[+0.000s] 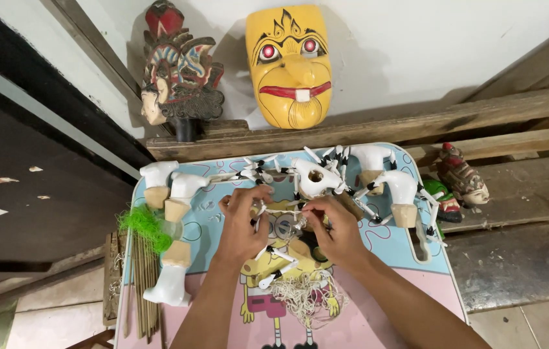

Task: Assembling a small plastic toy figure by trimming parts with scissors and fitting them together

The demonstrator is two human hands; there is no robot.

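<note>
My left hand [241, 226] and my right hand [336, 229] meet over a small cartoon-printed table [378, 258], both pinching parts of a white puppet body with black-banded stick limbs [316, 179]. More of its white jointed limbs [278, 262] hang below my left hand, over a tangle of pale string [303, 297]. What my fingertips pinch is too small to tell exactly.
White carved puppet pieces with tan wooden bases stand at the left [171, 278], [157, 181] and at the right [398, 190]. Green fibre [145, 226] and thin sticks [142, 291] lie at the left edge. A yellow mask [289, 64] and a carved head [177, 71] lean on the wall.
</note>
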